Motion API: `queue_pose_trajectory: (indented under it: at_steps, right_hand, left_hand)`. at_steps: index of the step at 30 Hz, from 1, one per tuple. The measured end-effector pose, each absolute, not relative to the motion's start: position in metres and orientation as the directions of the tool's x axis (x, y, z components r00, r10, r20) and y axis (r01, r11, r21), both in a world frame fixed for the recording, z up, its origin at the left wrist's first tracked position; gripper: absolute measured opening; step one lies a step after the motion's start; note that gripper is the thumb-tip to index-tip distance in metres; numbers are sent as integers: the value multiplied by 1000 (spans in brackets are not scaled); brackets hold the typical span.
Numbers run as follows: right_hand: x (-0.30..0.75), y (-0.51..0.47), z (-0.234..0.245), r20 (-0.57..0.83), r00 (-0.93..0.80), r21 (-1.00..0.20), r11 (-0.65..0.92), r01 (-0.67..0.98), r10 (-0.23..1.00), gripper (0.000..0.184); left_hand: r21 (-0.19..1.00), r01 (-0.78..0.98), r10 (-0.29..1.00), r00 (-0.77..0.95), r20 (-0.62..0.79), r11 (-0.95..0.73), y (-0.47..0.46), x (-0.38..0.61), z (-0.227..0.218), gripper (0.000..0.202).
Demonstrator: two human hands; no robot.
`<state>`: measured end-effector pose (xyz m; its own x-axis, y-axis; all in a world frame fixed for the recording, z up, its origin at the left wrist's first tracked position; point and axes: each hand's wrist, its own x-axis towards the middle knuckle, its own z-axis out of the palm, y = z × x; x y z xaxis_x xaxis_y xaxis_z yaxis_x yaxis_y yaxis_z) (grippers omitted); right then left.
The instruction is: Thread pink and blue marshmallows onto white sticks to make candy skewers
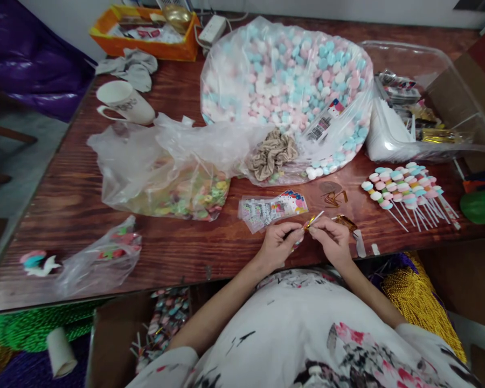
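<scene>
Close to the table's front edge, my left hand [281, 243] is closed around a bagged candy lollipop, mostly hidden by the fingers. Its white stick [317, 216] pokes out between both hands. A shiny gold twist tie [309, 222] wraps by the stick, and my right hand [332, 237] pinches it with thumb and fingertips. Just beyond my left hand lie printed clear bags [267, 211], fanned out. Loose gold twist ties [334, 199] lie beyond my right hand, and more gold ties [345, 221] sit beside its knuckles.
Candy lollipops [406, 186] are piled at the right, near green tape [483, 206] and a clear bin [432, 145]. A big bag of pastel candies [295, 70] stands behind. Leftward are a bag of ring candies [178, 188], a mug [125, 102] and a small plastic bag [101, 267].
</scene>
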<state>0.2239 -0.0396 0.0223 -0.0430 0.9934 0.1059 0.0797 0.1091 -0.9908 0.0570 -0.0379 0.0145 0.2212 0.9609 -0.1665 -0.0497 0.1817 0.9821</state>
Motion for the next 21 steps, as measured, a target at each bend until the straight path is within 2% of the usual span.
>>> queue_pose_trajectory:
  at_steps: [3, 4, 6, 9, 11, 14, 17, 19, 21]
  right_hand:
    - [230, -42, 28, 391, 58, -912, 379, 160, 918, 9]
    - [233, -42, 31, 496, 37, -849, 475, 232, 868, 12]
    - [238, -38, 37, 650, -121, -663, 638, 391, 750, 21]
    - [245, -27, 46, 695, -431, -367, 799, 476, 576, 25]
    - [246, -19, 50, 676, -555, -264, 862, 433, 485, 23]
    - [242, -14, 54, 645, -608, -278, 883, 378, 463, 21]
    - [234, -18, 54, 589, -575, -380, 822, 424, 568, 15]
    - [228, -23, 50, 530, -521, -455, 743, 491, 669, 14]
    - [223, -26, 44, 473, -468, -510, 665, 545, 746, 15]
  left_hand:
    - [867, -245, 894, 236, -382, 435, -33, 57, 22, 21]
    - [805, -297, 854, 272, -444, 514, -31, 56, 25, 21]
    - [679, -345, 757, 386, -527, 648, -27, 55, 32, 21]
    - [557, -345, 644, 544, -538, 756, -24, 52, 40, 21]
    - [528, -333, 606, 609, -512, 781, -25, 49, 43, 18]
    - [550, -266, 555, 689, -466, 792, -27, 42, 43, 20]
    - [622, -193, 543, 714, -441, 759, -29, 35, 44, 31]
    - [728, -125, 591, 683, -431, 675, -30, 31, 44, 34]
    - [875, 12, 683, 620, -386, 483, -30, 31, 45, 31]
